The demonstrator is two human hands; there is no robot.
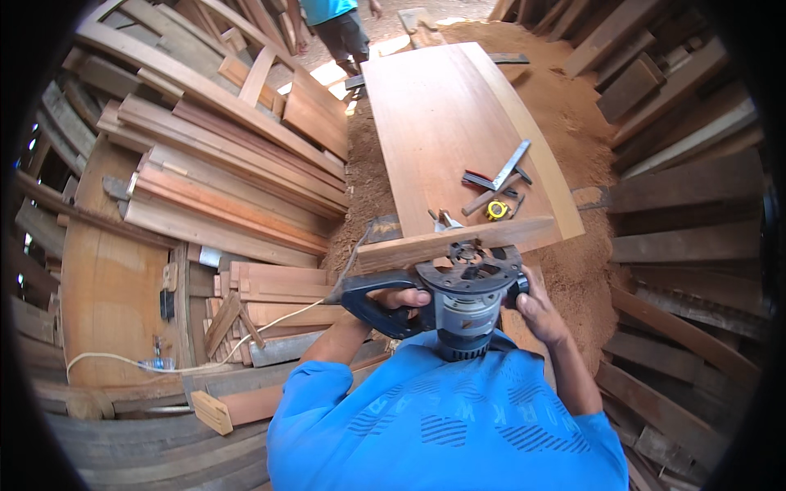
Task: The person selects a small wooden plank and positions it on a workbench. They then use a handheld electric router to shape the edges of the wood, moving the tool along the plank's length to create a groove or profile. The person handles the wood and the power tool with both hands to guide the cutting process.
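A corded router with a grey body is held close against my blue shirt, its round black base tipped away from me. My left hand is closed around its black loop handle. On the other side, my right hand grips the black side knob. A narrow wooden strip lies crosswise just beyond the base; whether they touch I cannot tell. Past it on a large wooden panel lie a yellow tape measure, a try square and some smaller tools partly hidden by one another.
Stacked planks fill the left side, and more boards lean along the right. Sawdust covers the ground around the panel. A pale cord runs off left from the router. Another person stands at the far end.
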